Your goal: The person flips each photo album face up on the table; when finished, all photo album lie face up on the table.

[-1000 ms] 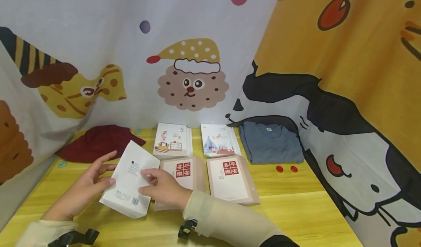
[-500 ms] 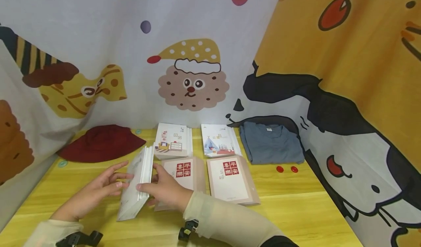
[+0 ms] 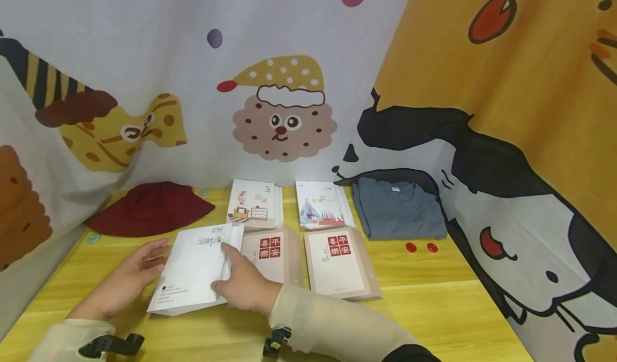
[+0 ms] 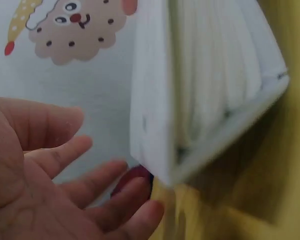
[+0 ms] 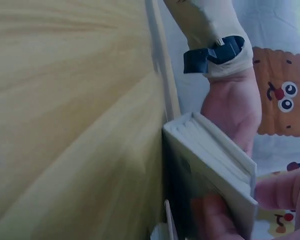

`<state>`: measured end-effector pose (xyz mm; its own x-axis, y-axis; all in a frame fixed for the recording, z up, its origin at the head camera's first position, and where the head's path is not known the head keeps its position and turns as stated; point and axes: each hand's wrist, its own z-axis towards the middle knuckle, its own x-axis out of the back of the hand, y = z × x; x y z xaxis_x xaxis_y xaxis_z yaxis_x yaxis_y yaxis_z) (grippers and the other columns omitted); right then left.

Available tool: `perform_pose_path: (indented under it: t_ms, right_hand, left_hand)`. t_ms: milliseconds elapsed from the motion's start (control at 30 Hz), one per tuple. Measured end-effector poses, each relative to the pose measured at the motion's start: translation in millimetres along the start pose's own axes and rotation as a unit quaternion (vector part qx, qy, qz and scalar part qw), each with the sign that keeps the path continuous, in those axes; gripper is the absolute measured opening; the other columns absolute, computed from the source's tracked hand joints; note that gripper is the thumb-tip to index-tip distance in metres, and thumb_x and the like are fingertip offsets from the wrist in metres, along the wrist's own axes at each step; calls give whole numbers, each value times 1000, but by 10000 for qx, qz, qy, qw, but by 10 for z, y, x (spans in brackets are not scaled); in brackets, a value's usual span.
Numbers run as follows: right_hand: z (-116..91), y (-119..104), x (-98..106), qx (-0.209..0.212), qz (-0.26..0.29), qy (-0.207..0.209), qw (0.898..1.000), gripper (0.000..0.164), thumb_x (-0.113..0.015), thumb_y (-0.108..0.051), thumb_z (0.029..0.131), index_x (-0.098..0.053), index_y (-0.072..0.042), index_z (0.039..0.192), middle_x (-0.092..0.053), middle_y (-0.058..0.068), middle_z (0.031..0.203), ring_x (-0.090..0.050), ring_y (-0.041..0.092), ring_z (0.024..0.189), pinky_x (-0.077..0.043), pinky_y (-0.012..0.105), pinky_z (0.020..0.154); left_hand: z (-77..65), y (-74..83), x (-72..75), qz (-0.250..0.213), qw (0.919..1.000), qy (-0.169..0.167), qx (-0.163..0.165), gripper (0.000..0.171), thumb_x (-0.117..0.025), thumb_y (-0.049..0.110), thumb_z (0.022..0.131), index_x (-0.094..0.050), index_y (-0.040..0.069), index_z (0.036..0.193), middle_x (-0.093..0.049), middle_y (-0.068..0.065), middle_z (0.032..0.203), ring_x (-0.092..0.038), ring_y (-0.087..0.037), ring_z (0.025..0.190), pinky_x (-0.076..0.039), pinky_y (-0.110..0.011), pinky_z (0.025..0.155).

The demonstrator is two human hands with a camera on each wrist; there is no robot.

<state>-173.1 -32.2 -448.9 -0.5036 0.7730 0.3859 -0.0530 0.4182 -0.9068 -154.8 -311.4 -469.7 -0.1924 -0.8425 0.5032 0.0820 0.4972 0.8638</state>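
Above the table's left half, my right hand (image 3: 248, 281) grips a small white book (image 3: 190, 271) by its right side. Its front cover, with dark characters near the top, faces up toward the head camera. In the right wrist view the thumb and fingers pinch the two covers of the book (image 5: 215, 150). My left hand (image 3: 126, 280) hovers by the book's left edge, fingers loosely bent. The left wrist view shows the left hand (image 4: 75, 185) apart from the book (image 4: 210, 80), whose page edges and covers spread in a wedge.
Two white illustrated books (image 3: 251, 204) (image 3: 321, 205) lie at the back. Before them are two beige books (image 3: 272, 265) (image 3: 339, 271) with red squares. A dark red hat (image 3: 151, 209) lies left, a folded blue-grey shirt (image 3: 399, 212) right, with two red discs (image 3: 411, 247) in front.
The book turns over in the right hand: its back cover showed first, then the page edges, now the front cover. The left hand's thumb and fingers have come off it.
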Motion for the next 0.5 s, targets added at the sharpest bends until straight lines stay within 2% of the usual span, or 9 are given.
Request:
perform_pose_path:
  t_ms: [67, 100, 200, 233, 267, 300, 333, 433, 500]
  right_hand:
    - [2, -6, -5, 3, -77, -162, 9998, 82, -77, -7, 91, -37, -13, 163, -47, 17, 160, -65, 18, 115, -58, 32, 95]
    - [7, -10, -5, 34, -214, -193, 9996, 80, -77, -8, 91, -40, -13, 162, -48, 17, 159, -64, 17, 117, -54, 29, 100]
    - [29, -34, -7, -7, -300, -318, 9990, 81, -80, -11, 89, -42, -13, 161, -52, 15, 157, -64, 15, 118, -54, 30, 100]
    - [42, -42, -9, -41, -320, -347, 9989, 82, -81, -14, 89, -42, -13, 161, -53, 13, 157, -64, 17, 122, -54, 31, 103]
    - [54, -50, -8, -60, -361, -361, 9987, 82, -81, -17, 89, -43, -14, 161, -52, 11, 158, -58, 16, 131, -48, 31, 111]
    - [68, -57, -8, -87, -399, -359, 9985, 82, -81, -20, 89, -43, -14, 161, -50, 8, 160, -51, 14, 140, -41, 30, 117]
    - [81, -63, -6, -112, -422, -344, 9985, 81, -80, -22, 90, -44, -13, 161, -50, 7, 161, -48, 16, 144, -40, 32, 120]
    - [114, -62, 3, -178, -519, -269, 9981, 77, -78, -26, 91, -46, -11, 159, -48, 5, 163, -42, 21, 151, -35, 36, 124]
    - [125, -55, 8, -236, -463, -226, 9984, 75, -77, -26, 91, -47, -10, 158, -48, 5, 162, -42, 23, 151, -34, 38, 125]
  left_hand:
    - [-8, -26, 2, -208, 9994, -67, 251, 59, -51, 5, 109, -24, -11, 160, -38, -42, 153, -58, -35, 126, -54, -18, 83]
    - [-13, -40, 1, -391, 9987, -152, 305, 60, -50, 3, 109, -22, -13, 160, -37, -44, 151, -61, -31, 122, -57, -22, 81]
    - [-30, -61, -5, -876, 9949, -319, 396, 60, -49, 1, 108, -20, -15, 159, -37, -46, 148, -63, -10, 106, -60, -31, 77]
    - [-34, -61, -3, -893, 9946, -306, 434, 61, -50, 2, 108, -21, -14, 159, -37, -46, 148, -61, -5, 103, -60, -31, 77]
    - [-33, -56, 0, -849, 9948, -264, 488, 61, -51, 4, 108, -22, -13, 159, -37, -45, 149, -59, -2, 102, -59, -30, 77]
    - [-31, -50, 7, -766, 9956, -226, 484, 61, -51, 4, 109, -23, -13, 160, -36, -45, 150, -58, -2, 103, -59, -29, 77]
    - [-28, -41, 14, -691, 9959, -168, 553, 61, -51, 5, 109, -24, -11, 161, -35, -44, 152, -57, -3, 104, -58, -29, 77]
    - [-18, -11, 37, -458, 9962, -36, 735, 62, -52, 7, 109, -24, -7, 163, -33, -42, 155, -56, -9, 106, -57, -28, 77]
    - [-22, 0, 47, -408, 9964, -5, 745, 62, -51, 6, 109, -24, -7, 163, -32, -42, 154, -56, -10, 105, -57, -28, 76]
